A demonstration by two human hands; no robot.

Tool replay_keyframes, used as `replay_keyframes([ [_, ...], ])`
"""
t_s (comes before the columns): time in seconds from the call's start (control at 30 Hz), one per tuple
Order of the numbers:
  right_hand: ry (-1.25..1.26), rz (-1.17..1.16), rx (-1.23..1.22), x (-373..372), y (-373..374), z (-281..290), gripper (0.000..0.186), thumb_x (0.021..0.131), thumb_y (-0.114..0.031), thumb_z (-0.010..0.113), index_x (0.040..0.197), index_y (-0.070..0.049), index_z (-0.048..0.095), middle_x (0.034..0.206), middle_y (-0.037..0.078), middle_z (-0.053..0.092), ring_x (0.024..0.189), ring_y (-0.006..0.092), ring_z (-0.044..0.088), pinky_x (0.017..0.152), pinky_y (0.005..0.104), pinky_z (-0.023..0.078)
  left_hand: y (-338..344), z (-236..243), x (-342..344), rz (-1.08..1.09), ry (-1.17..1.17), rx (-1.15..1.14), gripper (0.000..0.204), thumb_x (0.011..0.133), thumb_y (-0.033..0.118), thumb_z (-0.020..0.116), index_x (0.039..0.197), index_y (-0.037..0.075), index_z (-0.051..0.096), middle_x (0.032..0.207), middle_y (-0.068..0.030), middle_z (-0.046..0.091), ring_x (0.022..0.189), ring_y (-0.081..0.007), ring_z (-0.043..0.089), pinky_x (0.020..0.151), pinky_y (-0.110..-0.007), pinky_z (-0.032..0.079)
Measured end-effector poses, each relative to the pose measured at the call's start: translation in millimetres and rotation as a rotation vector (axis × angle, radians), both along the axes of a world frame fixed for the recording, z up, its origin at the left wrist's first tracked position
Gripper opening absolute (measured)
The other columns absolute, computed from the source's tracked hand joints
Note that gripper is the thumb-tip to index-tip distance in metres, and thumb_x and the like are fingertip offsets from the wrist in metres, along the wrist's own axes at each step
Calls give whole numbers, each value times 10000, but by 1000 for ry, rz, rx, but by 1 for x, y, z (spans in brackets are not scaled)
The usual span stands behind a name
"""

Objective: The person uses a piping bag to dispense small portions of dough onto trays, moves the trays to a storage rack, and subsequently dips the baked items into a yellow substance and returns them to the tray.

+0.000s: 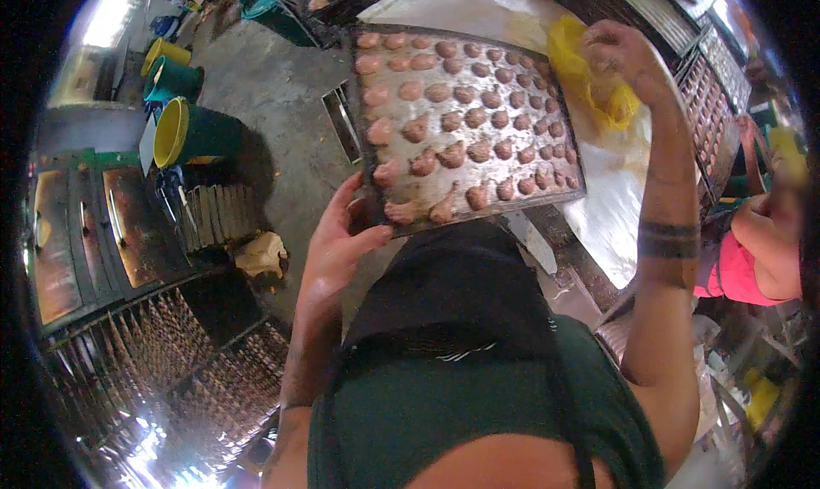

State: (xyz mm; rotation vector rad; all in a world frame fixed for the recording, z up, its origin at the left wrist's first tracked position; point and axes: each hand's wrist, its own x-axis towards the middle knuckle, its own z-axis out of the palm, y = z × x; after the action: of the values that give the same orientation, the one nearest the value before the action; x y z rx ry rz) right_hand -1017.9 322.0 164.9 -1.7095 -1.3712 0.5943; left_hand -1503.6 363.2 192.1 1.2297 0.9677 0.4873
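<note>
A dark-edged metal baking tray (400, 150) tilts in front of me, covered with rows of brown-pink dough or batter mounds (478, 152). My left hand (344, 233) grips its near left corner, thumb over the rim and fingers partly hidden at the side. To the right of the tray, my right hand (622, 55) is raised with curled fingers above a pale tabletop (598, 194). Yellow crumpled plastic or cloth (611, 103) lies right by that hand. Whether the fingers hold any of it is hidden.
Large green buckets with yellow rims (201, 132) stand on the concrete floor (290, 87) at left. Near them is a rusty metal cabinet (128, 220). Another filled tray (705, 117) is at far right, close to a person in pink (752, 258).
</note>
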Motion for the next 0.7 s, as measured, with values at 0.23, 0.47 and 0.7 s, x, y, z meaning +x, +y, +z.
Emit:
replay_keyframes([
  [0.23,145,223,-127,-190,6,84,194,817,-86,715,993,-47,642,888,-8,637,794,53,560,705,233,458,23,-10,-17,-255,82,175,887,793,101,801,1518,24,295,1120,-79,564,916,-117,570,789,-269,489],
  [0.47,-168,183,82,-237,58,104,250,798,-178,729,989,-36,653,852,21,661,791,88,579,711,271,476,39,-29,-22,-345,40,229,925,766,149,827,1515,24,301,1134,-100,577,921,-152,579,837,-290,483],
  [0.7,-484,2,192,-206,128,116,256,761,-183,679,975,-44,706,840,102,713,769,150,657,744,303,521,41,-25,-14,-361,-14,241,911,765,137,805,1490,-53,288,1097,-127,594,865,-147,602,775,-289,508],
])
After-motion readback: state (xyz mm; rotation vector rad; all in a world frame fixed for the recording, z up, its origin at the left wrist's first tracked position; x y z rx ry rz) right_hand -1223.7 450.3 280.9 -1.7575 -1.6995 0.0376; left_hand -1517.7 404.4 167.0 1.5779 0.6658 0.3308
